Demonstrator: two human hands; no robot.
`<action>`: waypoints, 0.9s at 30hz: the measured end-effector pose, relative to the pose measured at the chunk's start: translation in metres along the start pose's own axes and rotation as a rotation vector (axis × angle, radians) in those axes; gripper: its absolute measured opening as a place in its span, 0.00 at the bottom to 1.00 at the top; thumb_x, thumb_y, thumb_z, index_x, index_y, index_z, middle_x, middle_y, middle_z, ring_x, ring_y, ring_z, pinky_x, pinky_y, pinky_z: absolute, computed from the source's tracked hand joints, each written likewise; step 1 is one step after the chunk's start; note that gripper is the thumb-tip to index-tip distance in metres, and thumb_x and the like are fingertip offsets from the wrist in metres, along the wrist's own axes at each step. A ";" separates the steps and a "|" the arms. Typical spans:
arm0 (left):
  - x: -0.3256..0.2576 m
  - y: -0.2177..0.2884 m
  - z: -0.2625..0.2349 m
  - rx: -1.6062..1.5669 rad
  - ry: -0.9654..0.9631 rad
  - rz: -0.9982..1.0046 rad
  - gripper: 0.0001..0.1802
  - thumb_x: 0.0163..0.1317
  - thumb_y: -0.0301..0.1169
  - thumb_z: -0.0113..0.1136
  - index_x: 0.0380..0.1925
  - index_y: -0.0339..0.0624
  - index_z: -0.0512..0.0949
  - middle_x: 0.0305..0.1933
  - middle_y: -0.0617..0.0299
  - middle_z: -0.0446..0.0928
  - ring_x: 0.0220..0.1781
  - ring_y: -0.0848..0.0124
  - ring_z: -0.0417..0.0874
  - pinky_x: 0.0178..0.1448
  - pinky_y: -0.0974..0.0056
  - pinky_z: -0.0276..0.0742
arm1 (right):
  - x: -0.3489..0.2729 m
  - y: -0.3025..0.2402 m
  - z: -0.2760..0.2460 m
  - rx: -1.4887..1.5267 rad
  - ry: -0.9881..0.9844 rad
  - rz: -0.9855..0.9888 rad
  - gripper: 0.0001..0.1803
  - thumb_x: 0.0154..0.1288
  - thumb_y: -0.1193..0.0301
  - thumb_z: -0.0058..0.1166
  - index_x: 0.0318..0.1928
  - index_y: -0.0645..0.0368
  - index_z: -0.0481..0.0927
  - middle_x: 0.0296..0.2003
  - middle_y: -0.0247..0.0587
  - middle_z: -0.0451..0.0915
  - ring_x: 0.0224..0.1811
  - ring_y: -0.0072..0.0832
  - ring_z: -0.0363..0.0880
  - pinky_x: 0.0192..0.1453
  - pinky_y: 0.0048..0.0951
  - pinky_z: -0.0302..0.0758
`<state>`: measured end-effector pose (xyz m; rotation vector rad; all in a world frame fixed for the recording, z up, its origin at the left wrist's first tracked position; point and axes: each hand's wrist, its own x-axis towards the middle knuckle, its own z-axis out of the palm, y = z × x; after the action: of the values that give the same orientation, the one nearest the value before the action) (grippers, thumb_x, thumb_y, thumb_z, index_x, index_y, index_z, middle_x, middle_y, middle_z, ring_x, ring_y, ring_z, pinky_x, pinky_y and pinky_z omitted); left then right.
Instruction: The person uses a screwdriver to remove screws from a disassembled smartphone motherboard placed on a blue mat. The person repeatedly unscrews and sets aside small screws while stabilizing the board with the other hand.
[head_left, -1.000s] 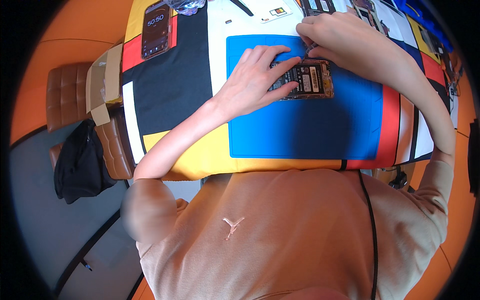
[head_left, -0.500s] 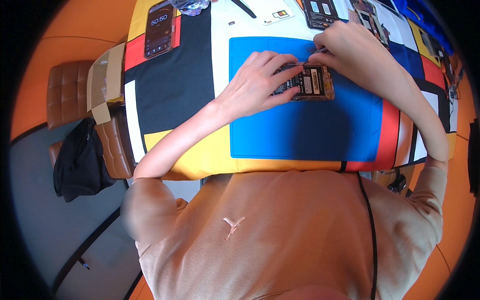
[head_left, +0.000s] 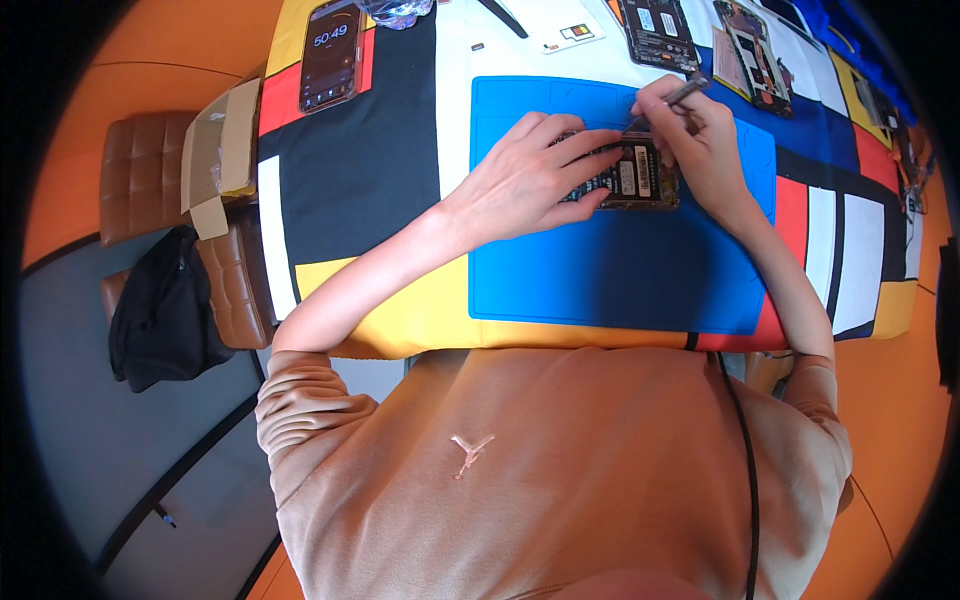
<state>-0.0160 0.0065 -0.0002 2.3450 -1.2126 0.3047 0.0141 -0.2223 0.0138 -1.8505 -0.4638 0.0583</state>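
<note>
An opened phone (head_left: pixel 641 176), its dark battery and labels bared, lies on the blue work mat (head_left: pixel 560 275). My left hand (head_left: pixel 535 175) rests over the phone's left part, fingers stretched apart and pressing on it, which hides that side. Between thumb and fingers my right hand (head_left: pixel 695 135) pinches a slim grey pen-shaped tool (head_left: pixel 688 90). Its thin tip points down and left to the phone's upper edge, close to my left fingertips. I cannot tell whether the tip touches, nor exactly which kind of tool it is.
Beyond the mat are a dark phone part (head_left: pixel 658 35), an opened phone frame (head_left: pixel 757 60), a white card (head_left: pixel 573 33) and a black strip (head_left: pixel 503 17). At the far left lies a phone showing a timer (head_left: pixel 331 60). A cardboard box (head_left: pixel 225 150) sits on a brown chair.
My right hand has turned and swung its forearm inward, and the tool's handle now stands out at upper right. My left hand stays on the phone. The view has shifted slightly.
</note>
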 end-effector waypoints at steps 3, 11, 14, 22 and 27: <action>0.000 0.000 0.000 0.003 -0.004 0.002 0.22 0.58 0.36 0.66 0.53 0.44 0.81 0.61 0.63 0.77 0.57 0.63 0.75 0.61 0.59 0.71 | -0.002 0.015 0.002 0.188 0.074 -0.097 0.12 0.78 0.65 0.48 0.46 0.57 0.81 0.24 0.25 0.75 0.22 0.09 0.68 0.26 0.15 0.63; 0.001 0.000 0.000 0.039 -0.037 0.024 0.22 0.59 0.36 0.64 0.53 0.43 0.80 0.61 0.62 0.77 0.58 0.62 0.75 0.61 0.59 0.69 | 0.002 0.015 0.005 0.158 -0.104 -0.037 0.16 0.79 0.63 0.43 0.55 0.55 0.80 0.38 0.34 0.80 0.28 0.13 0.72 0.33 0.15 0.70; 0.002 -0.001 0.000 0.049 -0.047 0.026 0.22 0.59 0.36 0.64 0.53 0.43 0.80 0.61 0.61 0.77 0.58 0.62 0.75 0.61 0.58 0.68 | 0.003 0.014 0.006 0.088 -0.151 -0.024 0.16 0.79 0.64 0.45 0.57 0.55 0.80 0.40 0.34 0.81 0.29 0.13 0.71 0.36 0.15 0.71; 0.003 -0.002 -0.002 -0.013 -0.036 0.013 0.21 0.58 0.36 0.65 0.52 0.44 0.80 0.60 0.60 0.76 0.59 0.60 0.74 0.61 0.57 0.68 | 0.005 0.017 0.008 0.060 -0.149 -0.066 0.16 0.79 0.63 0.46 0.56 0.55 0.80 0.39 0.33 0.81 0.29 0.12 0.71 0.36 0.14 0.70; 0.003 -0.013 -0.006 -0.284 0.178 -0.202 0.14 0.59 0.30 0.66 0.45 0.40 0.82 0.49 0.57 0.79 0.45 0.66 0.81 0.47 0.64 0.76 | 0.008 0.020 0.000 0.232 -0.133 -0.032 0.17 0.79 0.60 0.44 0.54 0.54 0.82 0.37 0.34 0.81 0.28 0.13 0.74 0.32 0.13 0.70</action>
<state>-0.0039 0.0138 0.0015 2.1217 -0.8649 0.2475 0.0273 -0.2247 -0.0028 -1.6174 -0.5546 0.2061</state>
